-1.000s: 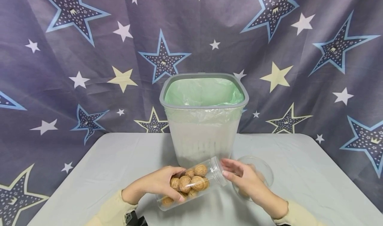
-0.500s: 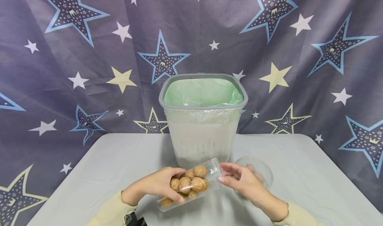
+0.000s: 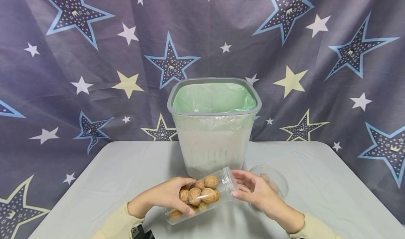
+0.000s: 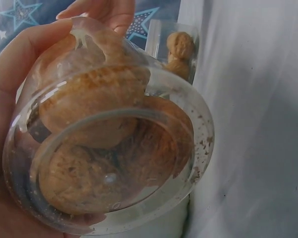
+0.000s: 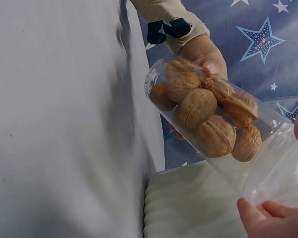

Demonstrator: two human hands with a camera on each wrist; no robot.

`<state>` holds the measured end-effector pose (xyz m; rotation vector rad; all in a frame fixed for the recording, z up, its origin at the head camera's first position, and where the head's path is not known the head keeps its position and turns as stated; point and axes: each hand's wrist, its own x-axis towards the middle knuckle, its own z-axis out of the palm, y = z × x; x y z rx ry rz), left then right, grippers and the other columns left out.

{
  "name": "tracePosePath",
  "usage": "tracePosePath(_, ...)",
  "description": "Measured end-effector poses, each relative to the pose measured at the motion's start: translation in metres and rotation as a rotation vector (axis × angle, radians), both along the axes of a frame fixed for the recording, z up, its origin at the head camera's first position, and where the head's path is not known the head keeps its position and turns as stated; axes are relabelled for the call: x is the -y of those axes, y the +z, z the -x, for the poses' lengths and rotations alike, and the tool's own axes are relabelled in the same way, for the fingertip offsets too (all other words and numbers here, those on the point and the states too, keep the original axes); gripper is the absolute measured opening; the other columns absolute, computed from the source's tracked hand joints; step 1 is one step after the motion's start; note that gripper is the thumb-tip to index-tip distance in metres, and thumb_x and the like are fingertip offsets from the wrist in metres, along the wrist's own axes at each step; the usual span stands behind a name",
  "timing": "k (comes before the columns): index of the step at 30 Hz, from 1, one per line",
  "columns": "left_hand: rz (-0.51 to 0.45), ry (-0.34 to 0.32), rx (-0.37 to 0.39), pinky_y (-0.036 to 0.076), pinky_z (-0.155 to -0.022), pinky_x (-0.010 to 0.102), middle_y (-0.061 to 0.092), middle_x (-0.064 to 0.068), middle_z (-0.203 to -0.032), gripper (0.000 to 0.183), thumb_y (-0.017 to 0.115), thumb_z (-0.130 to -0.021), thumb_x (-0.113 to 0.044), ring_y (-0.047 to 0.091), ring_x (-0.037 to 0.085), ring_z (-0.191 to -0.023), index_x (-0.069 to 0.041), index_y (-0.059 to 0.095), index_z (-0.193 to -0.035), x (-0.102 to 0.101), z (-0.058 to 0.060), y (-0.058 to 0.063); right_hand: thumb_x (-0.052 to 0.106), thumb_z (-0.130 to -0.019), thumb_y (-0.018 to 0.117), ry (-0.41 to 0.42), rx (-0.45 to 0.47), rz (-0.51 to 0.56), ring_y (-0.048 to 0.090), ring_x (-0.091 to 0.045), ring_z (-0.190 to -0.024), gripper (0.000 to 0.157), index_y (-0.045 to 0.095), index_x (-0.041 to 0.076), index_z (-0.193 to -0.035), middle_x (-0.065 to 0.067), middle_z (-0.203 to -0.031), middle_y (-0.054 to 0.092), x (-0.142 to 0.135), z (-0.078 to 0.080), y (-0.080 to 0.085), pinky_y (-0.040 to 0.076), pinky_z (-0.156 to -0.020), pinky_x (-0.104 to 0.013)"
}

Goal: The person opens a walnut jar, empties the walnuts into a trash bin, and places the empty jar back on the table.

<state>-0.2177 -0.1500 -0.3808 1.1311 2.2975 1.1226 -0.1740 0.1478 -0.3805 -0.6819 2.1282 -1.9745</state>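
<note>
One smooth see-through jar [image 3: 224, 194], tilted, left hand [image 3: 171, 196] wrapped round its cylindrical body, right hand [image 3: 254, 191] pinching the ridged end [image 3: 227, 180]. Wrinkly roundish walnuts [image 3: 194, 196] inside. Behind that, a tapered whitish bin [image 3: 213, 140] with crinkly green liner [image 3: 209, 96], then starry fabric [image 3: 202, 20].

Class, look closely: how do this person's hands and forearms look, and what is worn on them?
The left hand and right hand are bare, with no gloves or rings visible. The left sleeve and right sleeve are plain cream. A small black, blocky device sits at the left wrist.
</note>
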Motion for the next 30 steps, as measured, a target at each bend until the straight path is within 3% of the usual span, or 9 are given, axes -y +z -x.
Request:
tracePosePath(7, -0.003, -0.004, 0.001, 0.05, -0.075, 0.022, 0.064, -0.01, -0.092, 0.051, 0.082, -0.066, -0.025, 0.059, 0.003, -0.082, -0.011, 0.06, -0.111, 0.0, -0.001, 0.001, 0.005, -0.082, 0.07, 0.074, -0.08, 0.065, 0.051, -0.002, -0.115, 0.069, 0.033, -0.019, -0.134, -0.039, -0.134, 0.038, -0.001, 0.007, -0.004, 0.04, -0.099, -0.02)
tracePosePath(16, 0.001, -0.002, 0.01, 0.05, -0.075, 0.021, 0.064, -0.01, -0.091, 0.05, 0.082, -0.066, -0.025, 0.059, 0.003, -0.081, -0.012, 0.061, -0.109, 0.0, 0.0, 0.001, -0.001, -0.076, 0.073, 0.164, -0.185, 0.107, 0.048, -0.002, -0.121, 0.072, 0.031, -0.022, -0.131, -0.044, -0.134, 0.031, -0.006, 0.018, -0.011, 0.039, -0.1, -0.02)
tracePosePath(27, -0.006, -0.027, 0.03, 0.05, -0.077, 0.023, 0.065, -0.008, -0.093, 0.051, 0.081, -0.065, -0.022, 0.06, 0.005, -0.083, -0.013, 0.061, -0.112, 0.002, -0.001, 0.002, -0.005, -0.075, 0.073, 0.26, -0.316, 0.042, 0.038, -0.005, -0.131, 0.076, 0.031, -0.011, -0.139, -0.035, -0.141, 0.031, -0.014, 0.022, -0.012, 0.038, -0.103, -0.024)
tracePosePath(30, -0.009, -0.045, 0.035, 0.05, -0.076, 0.023, 0.065, -0.008, -0.092, 0.05, 0.081, -0.066, -0.022, 0.06, 0.004, -0.082, -0.013, 0.061, -0.11, 0.003, -0.001, 0.002, -0.004, -0.074, 0.074, 0.289, -0.314, 0.036, 0.034, -0.007, -0.134, 0.079, 0.031, -0.007, -0.141, -0.03, -0.144, 0.031, -0.015, 0.023, -0.012, 0.037, -0.104, -0.025)
